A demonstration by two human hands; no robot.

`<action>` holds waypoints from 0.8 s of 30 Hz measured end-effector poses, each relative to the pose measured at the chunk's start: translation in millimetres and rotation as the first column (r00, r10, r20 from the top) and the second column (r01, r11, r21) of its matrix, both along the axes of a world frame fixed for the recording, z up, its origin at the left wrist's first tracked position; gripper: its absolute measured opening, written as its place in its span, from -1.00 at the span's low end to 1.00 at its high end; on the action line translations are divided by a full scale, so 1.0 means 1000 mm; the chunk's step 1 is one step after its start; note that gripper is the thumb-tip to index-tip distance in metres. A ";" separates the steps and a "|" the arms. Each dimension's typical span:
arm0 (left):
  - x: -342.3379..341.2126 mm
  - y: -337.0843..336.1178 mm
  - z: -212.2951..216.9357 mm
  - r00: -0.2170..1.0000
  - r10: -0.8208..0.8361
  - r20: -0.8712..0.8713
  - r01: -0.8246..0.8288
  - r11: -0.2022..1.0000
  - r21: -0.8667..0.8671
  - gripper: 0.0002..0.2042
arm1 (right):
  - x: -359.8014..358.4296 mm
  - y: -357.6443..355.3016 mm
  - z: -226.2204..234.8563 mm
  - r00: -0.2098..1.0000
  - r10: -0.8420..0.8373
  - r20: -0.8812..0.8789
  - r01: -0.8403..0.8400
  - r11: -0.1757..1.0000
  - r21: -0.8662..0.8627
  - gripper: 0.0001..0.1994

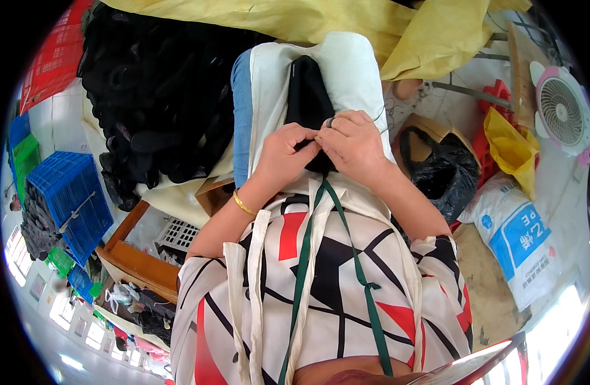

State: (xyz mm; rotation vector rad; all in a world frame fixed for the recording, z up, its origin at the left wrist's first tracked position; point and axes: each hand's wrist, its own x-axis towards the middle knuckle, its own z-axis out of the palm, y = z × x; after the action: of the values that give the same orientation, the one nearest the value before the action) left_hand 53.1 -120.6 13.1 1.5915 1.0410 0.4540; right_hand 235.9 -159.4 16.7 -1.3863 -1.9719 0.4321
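My left hand [282, 151] and my right hand [356, 144] meet fingertip to fingertip above my lap, both closed in a pinch. Whatever lies between the fingertips is too small to make out. A dark ring-like band [329, 122] sits on a right finger. Just beyond and beneath the hands, a long narrow black fabric piece [306, 90], shaped like a sock, lies on the white cloth [356, 64] over my knees. A small pale mark shows near its far end. The hands hide its near part.
A large heap of black, sock-like pieces [160, 83] lies at the left, beside a wooden frame [131, 247] and a blue crate [74, 192]. Yellow cloth [346, 19] spans the far side. To the right are a black plastic bag [446, 170], a white sack [513, 237] and a fan [562, 109].
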 end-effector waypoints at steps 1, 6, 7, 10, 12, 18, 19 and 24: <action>-0.001 0.001 0.002 1.000 -0.010 -0.016 0.010 1.000 -0.017 -0.84 | -0.003 0.000 0.006 1.000 0.012 -0.011 -0.012 0.999 0.048 -0.87; -0.002 -0.002 0.002 0.999 -0.051 -0.002 0.051 0.997 0.061 -0.84 | -0.011 0.006 0.038 0.861 -0.044 -0.507 -0.012 0.994 -0.106 -0.91; -0.003 -0.004 0.006 0.995 -0.084 -0.044 0.088 0.991 0.097 -0.85 | -0.004 0.003 0.041 0.630 -0.283 -0.723 -0.116 0.887 -0.448 -0.90; -0.007 -0.013 -0.007 0.990 -0.138 -0.009 0.135 0.950 0.282 -0.83 | 0.038 -0.003 0.050 0.267 -0.637 -0.723 -0.358 0.631 -0.688 -0.84; -0.011 -0.017 -0.008 0.986 -0.163 -0.045 0.167 0.910 0.379 -0.82 | 0.065 -0.011 0.069 0.236 -0.635 -0.735 -0.075 0.743 -0.666 -0.87; -0.014 -0.020 -0.012 0.987 -0.162 -0.020 0.154 0.885 0.439 -0.80 | 0.293 -0.037 0.132 -0.146 -0.269 -0.952 0.338 0.891 -0.304 -0.93; -0.013 -0.019 -0.012 0.986 -0.164 -0.017 0.155 0.882 0.444 -0.80 | 0.350 -0.055 0.132 -0.094 -0.256 -0.962 0.451 0.851 -0.270 -0.90; -0.012 -0.019 -0.014 0.988 -0.151 -0.027 0.147 0.879 0.454 -0.82 | 0.457 -0.080 0.157 0.056 -0.367 -0.928 0.916 0.389 -0.099 -0.87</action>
State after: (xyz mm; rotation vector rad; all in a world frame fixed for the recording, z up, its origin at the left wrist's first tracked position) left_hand 41.1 -139.5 -1.0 2.0686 0.8310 0.6322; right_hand 692.9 -239.0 173.5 -1.1530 -0.2810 0.0032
